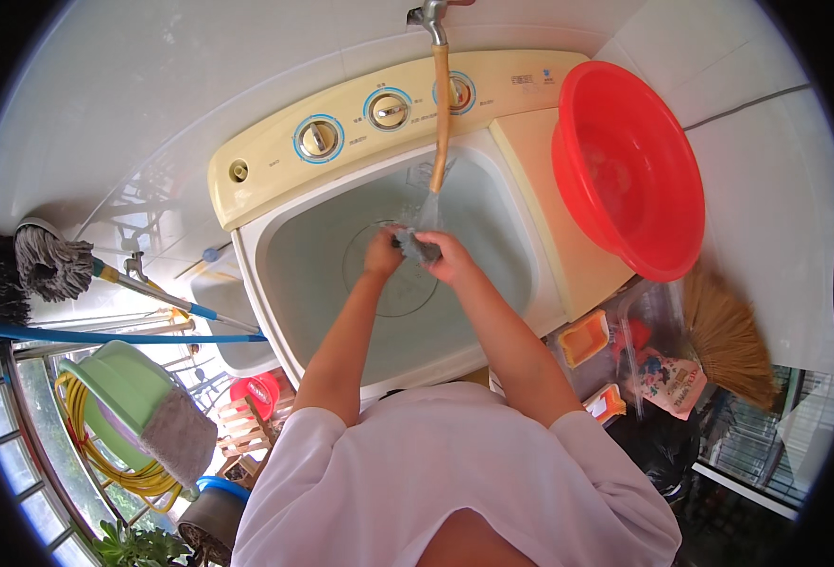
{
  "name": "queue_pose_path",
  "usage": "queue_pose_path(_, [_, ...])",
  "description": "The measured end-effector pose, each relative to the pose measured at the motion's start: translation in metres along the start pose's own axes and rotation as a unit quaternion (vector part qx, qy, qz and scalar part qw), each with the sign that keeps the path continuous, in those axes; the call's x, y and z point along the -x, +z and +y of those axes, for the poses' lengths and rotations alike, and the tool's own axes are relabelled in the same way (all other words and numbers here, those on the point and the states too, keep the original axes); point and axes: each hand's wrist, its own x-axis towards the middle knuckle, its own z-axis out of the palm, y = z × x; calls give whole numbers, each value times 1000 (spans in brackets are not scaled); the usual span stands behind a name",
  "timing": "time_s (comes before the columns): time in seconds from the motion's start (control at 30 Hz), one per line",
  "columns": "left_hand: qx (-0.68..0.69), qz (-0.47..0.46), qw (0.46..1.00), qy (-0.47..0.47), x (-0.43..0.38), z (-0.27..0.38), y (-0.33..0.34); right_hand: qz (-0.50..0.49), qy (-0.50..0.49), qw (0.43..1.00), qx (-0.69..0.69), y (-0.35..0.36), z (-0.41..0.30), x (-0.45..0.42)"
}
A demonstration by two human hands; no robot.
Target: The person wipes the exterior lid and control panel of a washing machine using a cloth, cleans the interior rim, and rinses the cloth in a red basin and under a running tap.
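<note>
My left hand (384,251) and my right hand (449,259) are close together, both gripping a small dark grey item (415,247). Splashing water blurs this item, so whether it is cloth or a brush I cannot tell. A tan hose (442,120) hangs from the metal tap (434,21) and pours water onto it. Beneath my hands is the open tub (304,283) of a cream twin-tub washing machine (261,166), with water inside. A round disc (367,294) shows at the tub's bottom.
A red plastic basin (629,163) leans on the machine's right side, above a straw broom (729,333). At left are a string mop (56,262), a blue pole (119,334), a green basin (116,397) and a coiled yellow hose (77,418). Dials (318,139) line the back panel.
</note>
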Motion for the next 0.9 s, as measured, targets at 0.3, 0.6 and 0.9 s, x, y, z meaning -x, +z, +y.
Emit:
queue_pose_path(0.3, [76,-76,978,-177,-7,-26,5,213,-96,961,149,-78,29,-20])
queue_pose_path(0.6, [378,-98,885,-251,60,104,25,-44,79,994,-64,-58,28,-19])
queue_pose_path(0.9, [21,81,994,-70,35,75,63,82,-139,975,-151,-70,78,-57])
